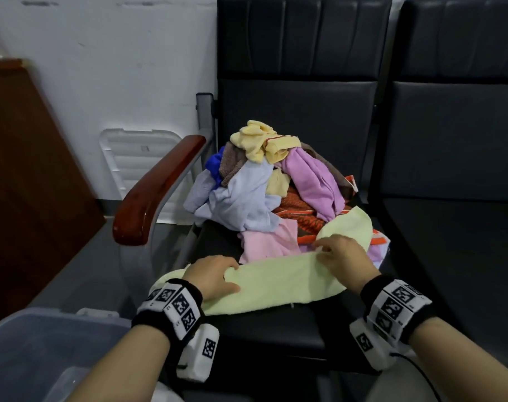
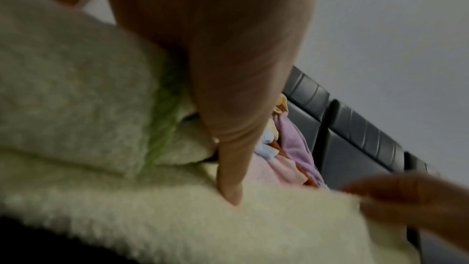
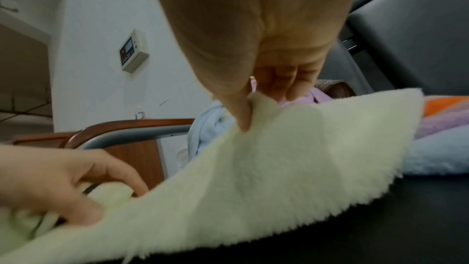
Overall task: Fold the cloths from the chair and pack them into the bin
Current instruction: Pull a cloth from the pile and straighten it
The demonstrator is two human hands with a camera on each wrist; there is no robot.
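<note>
At the far left, off the chair and low beside the person, stands the clear plastic bin; its inside looks bare from here, though only part of it shows. The wooden armrest runs along the left edge of the chair seat.

The left hand lies at the front-left corner of the seat, thumb on top and fingers curled round the left end of the pale green cloth, gripping it. That cloth stretches across the front edge of the seat, already doubled lengthwise into a long band, its far right end curving back over the heap. The right hand pinches the cloth's upper edge between thumb and fingertips, right of the seat's middle.

Behind the band, toward the back edge of the seat, sits the pile of unfolded cloths: pale blue, yellow, lilac, pink, an orange patterned one.

The first fold of this cloth seems in hand. Next the hands would need to square the edges and bring one end over the other to shorten the band, then carry it left to the bin. The trailing end may drag pile pieces along.
</note>
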